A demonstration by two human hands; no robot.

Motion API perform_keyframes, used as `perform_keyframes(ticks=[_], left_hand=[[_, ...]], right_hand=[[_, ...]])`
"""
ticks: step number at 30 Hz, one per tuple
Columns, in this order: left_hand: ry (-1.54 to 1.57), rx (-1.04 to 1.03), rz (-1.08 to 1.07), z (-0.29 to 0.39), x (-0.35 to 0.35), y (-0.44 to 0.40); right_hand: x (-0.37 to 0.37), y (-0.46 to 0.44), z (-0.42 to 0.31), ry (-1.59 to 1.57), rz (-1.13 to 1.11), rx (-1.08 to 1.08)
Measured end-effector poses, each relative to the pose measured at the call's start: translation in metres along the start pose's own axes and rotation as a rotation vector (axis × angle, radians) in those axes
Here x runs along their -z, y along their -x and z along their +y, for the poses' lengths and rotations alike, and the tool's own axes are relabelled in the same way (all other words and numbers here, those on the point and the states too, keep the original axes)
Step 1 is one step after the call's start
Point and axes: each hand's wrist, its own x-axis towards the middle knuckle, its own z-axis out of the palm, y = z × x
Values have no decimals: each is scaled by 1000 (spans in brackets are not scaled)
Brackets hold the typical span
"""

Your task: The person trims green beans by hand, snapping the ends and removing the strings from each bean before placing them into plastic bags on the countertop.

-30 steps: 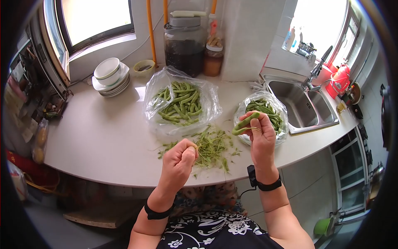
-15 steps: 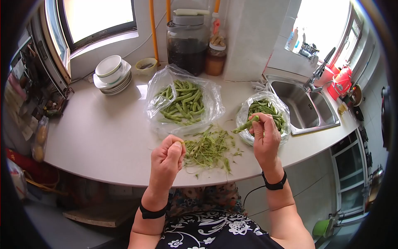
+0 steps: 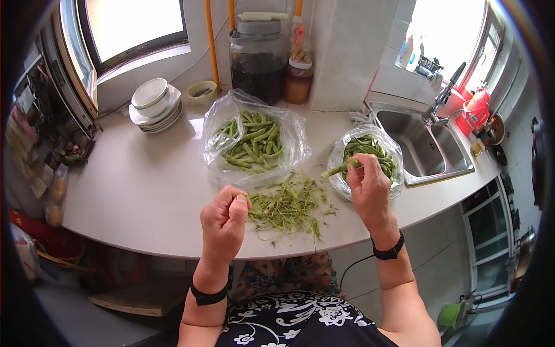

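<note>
Right hand (image 3: 373,191): right of centre, its grip is clamping thumb and fingertips on one green bean pod (image 3: 340,169).
Pod's lie: I am reading its long axis as running roughly sideways across the frame, the free end pointing left and dipping a little, the other end disappearing among the fingertips.
Left hand (image 3: 224,217): left of centre and lower, it is sitting curled like a fist, thumb pressing against forefinger; I cannot tell whether a thin strand is being pinched there.
Nearer hand: the right is carrying the pod; the left is lying well apart from it, off to the left and lower in the frame, so the pod's free end is facing the left hand's side.
Trimmings (image 3: 286,208): a loose heap of thin green bits is lying between the hands, mid-frame, just beside the left one.
Right bag (image 3: 340,149): clear plastic holding loose pods (image 3: 361,146), it is standing behind the right hand, which is partly covering it.
Left bag (image 3: 298,136): above the trimmings, it is spreading around heaped pods (image 3: 254,139).
Worktop (image 3: 133,185): pale and curving, it is carrying all of these.
Farther out: I am seeing stacked plates (image 3: 159,122) at upper left, a big dark-filled jar (image 3: 260,72) at upper centre and a sink (image 3: 410,144) at upper right.
</note>
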Motion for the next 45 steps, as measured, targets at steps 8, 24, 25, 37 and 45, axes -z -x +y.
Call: perform_keyframes(ticks=[8, 24, 25, 37, 45], left_hand=[[-918, -499, -87, -3, -7, -18], [-630, -420, -101, -18, -50, -13], [-692, -467, -85, -15, -52, -11], [-889, -665, -156, -8, -55, 1], [-128, -199, -229, 2, -58, 6]], right_hand=[[7, 3, 0, -76, 164, 5], [-17, 8, -57, -110, 11, 188], [-17, 8, -58, -72, -38, 191], [-5, 4, -67, -88, -112, 326], [-8, 13, -64, -570, -144, 27]])
